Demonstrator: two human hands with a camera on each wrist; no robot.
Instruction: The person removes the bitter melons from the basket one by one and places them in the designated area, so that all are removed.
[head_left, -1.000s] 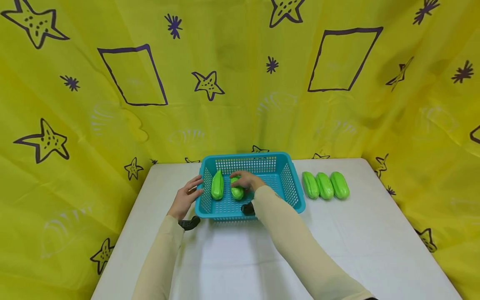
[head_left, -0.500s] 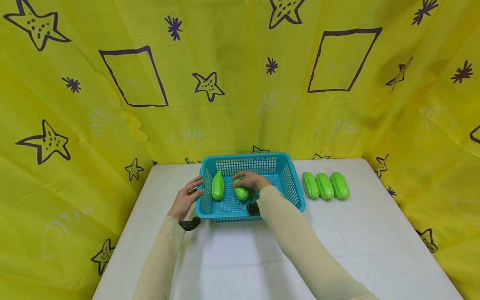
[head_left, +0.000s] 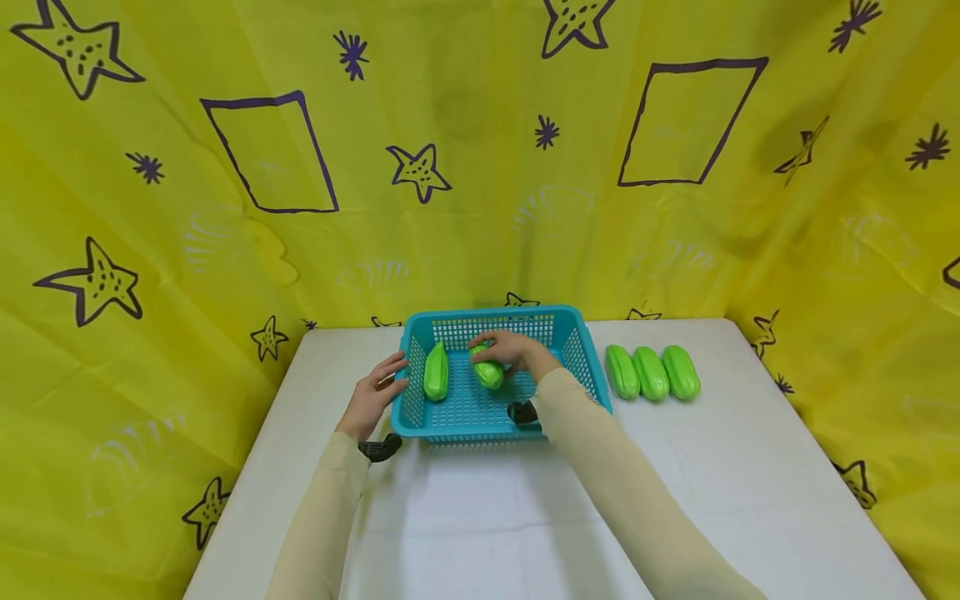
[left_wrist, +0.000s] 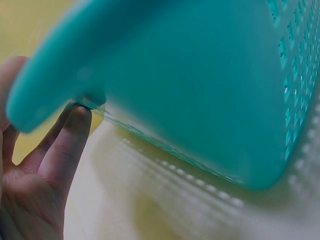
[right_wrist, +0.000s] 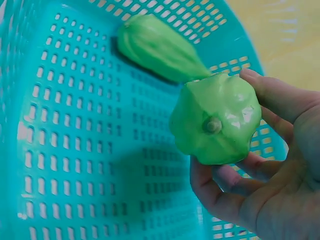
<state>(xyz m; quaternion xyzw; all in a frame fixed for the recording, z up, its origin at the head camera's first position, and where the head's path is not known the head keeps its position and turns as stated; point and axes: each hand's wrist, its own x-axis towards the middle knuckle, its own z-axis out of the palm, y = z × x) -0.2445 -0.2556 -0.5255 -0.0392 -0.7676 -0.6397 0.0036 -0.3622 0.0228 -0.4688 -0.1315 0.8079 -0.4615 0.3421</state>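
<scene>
Your right hand (head_left: pixel 510 348) grips a green squash (right_wrist: pixel 215 120) near the centre of the blue basket (head_left: pixel 457 432), apparently off its floor. Another squash (right_wrist: pixel 155 47) lies inside at 9 o'clock. Left hand (head_left: pixel 367 402) at the 9 o'clock rim, fingers loosely extended. Three squashes (head_left: pixel 651 373) on the desk (head_left: pixel 450 533) at 3 o'clock. Likely step: handling one squash; next move calls for steady grip, wall clearance.

No readable text, labels, brands or numbers anywhere.

Basket (left_wrist: pixel 200 90) smooth plastic; green vegetables (right_wrist: pixel 220 122) glossy; tabletop (head_left: pixel 450 517) matt.
</scene>
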